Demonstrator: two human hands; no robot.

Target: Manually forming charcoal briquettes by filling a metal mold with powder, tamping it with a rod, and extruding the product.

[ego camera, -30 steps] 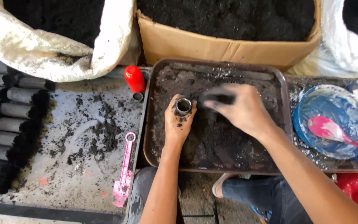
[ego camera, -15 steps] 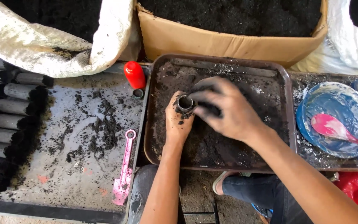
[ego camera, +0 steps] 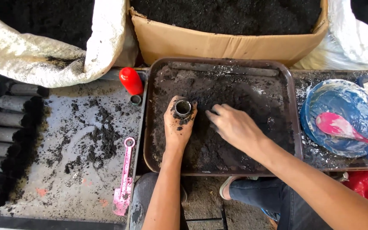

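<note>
While we work left to right: left hand [ego camera: 179, 125] grips the small tube [ego camera: 182, 108] upright on the tray [ego camera: 222, 68]; right hand [ego camera: 234, 126], fingers loosely curled, rakes the dark soil [ego camera: 239, 91] beside it. Filling step, we judge; next needs a pinch gathered.

Left hand [ego camera: 178, 126] wraps the small metal tube [ego camera: 182, 108]; only its open top rim shows, contents unclear. Right hand [ego camera: 234, 127] fingertips are sunk in dark soil. Pink spoon [ego camera: 341, 127] handle and blue plate [ego camera: 341, 117] are cut off at right. Cardboard box [ego camera: 218, 42] top is cropped.
</note>
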